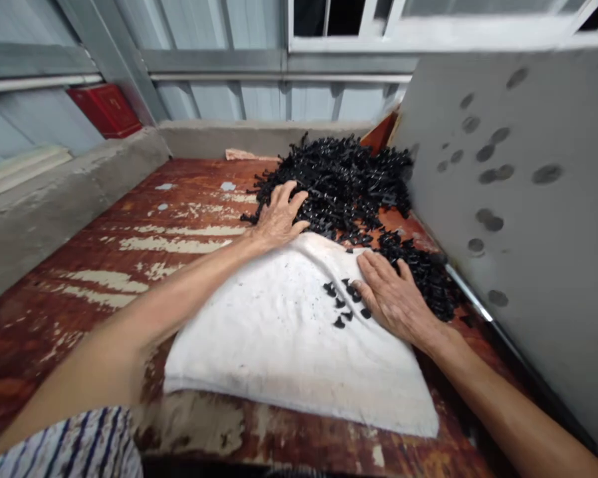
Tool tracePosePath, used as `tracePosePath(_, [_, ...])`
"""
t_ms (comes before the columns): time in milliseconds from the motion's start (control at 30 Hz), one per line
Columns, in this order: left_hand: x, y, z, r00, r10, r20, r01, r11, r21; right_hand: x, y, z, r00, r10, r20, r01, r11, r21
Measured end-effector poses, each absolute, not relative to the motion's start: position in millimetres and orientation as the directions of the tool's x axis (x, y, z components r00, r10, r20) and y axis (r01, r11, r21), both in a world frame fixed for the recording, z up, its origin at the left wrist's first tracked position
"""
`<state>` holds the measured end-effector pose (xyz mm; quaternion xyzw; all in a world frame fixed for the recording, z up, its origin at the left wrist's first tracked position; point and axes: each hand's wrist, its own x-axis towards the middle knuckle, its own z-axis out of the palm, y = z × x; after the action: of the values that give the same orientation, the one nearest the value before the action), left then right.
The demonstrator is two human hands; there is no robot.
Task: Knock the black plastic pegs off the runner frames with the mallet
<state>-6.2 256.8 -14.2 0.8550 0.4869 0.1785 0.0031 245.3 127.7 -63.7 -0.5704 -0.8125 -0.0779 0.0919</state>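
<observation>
My left hand reaches to the near left edge of a large heap of small black stemmed parts, fingers spread and touching the pile. Under both hands lies a white cloth on the worn red-brown tabletop. My right hand rests on the cloth's right side, palm down with fingers stretched out. Beside its fingertips, several loose black pieces lie on the cloth. A smaller spread of black parts sits just beyond my right hand. Exactly what the black parts are, I cannot tell.
A grey spotted panel stands along the right side, with a metal strip at its foot. A concrete ledge borders the left and back. On it is a red box. A reddish board leans behind the heap.
</observation>
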Motion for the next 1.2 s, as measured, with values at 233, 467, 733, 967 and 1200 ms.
tracePosePath(233, [-81, 128, -31, 0.442, 0.892, 0.099, 0.891, -0.449, 0.069, 253, 132, -74, -0.345, 0.901, 0.261, 0.933, 0.361, -0.011])
tracePosePath(467, [-64, 137, -20, 0.446, 0.895, 0.017, 0.894, -0.447, 0.033, 251, 134, -73, -0.346, 0.894, 0.284, 0.937, 0.344, 0.059])
tracePosePath(733, [-71, 84, -39, 0.571, 0.820, -0.029, 0.818, -0.566, 0.103, 251, 135, -78, -0.351, 0.877, 0.327, 0.936, 0.337, 0.100])
tracePosePath(967, [-44, 122, -9, 0.595, 0.802, 0.045, 0.794, -0.596, 0.120, 252, 136, -83, -0.358, 0.868, 0.344, 0.932, 0.356, 0.072])
tracePosePath(1200, [9, 244, 9, 0.781, 0.622, -0.043, 0.623, -0.782, -0.003, 251, 135, -80, -0.361, 0.866, 0.346, 0.931, 0.352, 0.093])
